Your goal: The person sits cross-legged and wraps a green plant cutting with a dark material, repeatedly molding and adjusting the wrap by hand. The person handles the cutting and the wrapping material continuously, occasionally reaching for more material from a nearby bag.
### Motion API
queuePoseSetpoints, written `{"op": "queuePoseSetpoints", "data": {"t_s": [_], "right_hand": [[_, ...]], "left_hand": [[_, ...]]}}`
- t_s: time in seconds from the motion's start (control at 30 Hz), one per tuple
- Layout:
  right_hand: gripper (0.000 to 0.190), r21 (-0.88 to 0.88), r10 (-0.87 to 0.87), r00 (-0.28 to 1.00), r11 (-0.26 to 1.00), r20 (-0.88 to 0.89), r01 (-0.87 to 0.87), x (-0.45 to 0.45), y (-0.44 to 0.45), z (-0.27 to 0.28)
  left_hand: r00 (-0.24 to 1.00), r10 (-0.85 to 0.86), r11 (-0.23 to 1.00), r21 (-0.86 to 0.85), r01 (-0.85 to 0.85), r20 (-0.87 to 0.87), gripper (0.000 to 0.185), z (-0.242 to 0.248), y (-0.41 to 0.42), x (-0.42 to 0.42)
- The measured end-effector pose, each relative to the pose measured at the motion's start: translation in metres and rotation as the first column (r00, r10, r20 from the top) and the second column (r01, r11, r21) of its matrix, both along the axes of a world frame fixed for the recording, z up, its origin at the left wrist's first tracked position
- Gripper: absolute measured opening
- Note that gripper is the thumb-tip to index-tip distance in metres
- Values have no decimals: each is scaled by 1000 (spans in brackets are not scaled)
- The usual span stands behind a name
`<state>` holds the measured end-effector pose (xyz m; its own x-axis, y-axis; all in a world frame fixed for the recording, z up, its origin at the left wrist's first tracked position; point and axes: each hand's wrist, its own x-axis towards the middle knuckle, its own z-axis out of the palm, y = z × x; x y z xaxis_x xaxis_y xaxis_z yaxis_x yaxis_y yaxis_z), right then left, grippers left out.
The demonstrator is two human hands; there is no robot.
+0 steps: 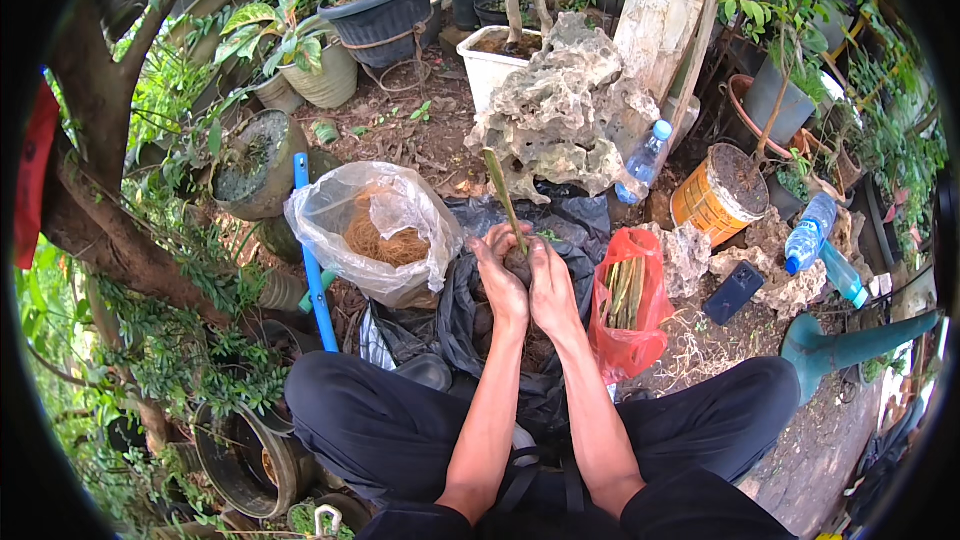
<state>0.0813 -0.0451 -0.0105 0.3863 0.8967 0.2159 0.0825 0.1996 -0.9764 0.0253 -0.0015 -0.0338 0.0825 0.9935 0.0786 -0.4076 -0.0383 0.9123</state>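
Note:
My left hand (501, 275) and my right hand (551, 281) are cupped together around a clump of dark soil (517, 264). A green plant cutting (501, 184) rises from the clump and leans up and to the left. Below my hands lies a black plastic bag (459, 307), its contents mostly hidden by my wrists. To the left stands a clear plastic bag (330, 199) with brown coconut fibre (386, 240) inside. On the right, a red plastic bag (637, 352) holds several cut green stems (625, 292).
A blue pipe (311, 262) stands at the left. Ahead are a jagged rock (562, 105), a white planter (484, 67) and a water bottle (645, 161). At the right are an orange-labelled bucket (712, 199), a smartphone (735, 292), another bottle (811, 231) and a green stool-like object (825, 352).

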Motion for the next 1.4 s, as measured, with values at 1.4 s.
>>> {"op": "queuePoseSetpoints", "data": {"t_s": [1.4], "right_hand": [[51, 63, -230, 882, 958, -412, 279, 18, 1, -6]], "left_hand": [[661, -12, 850, -341, 403, 750, 45, 51, -9, 1]]}}
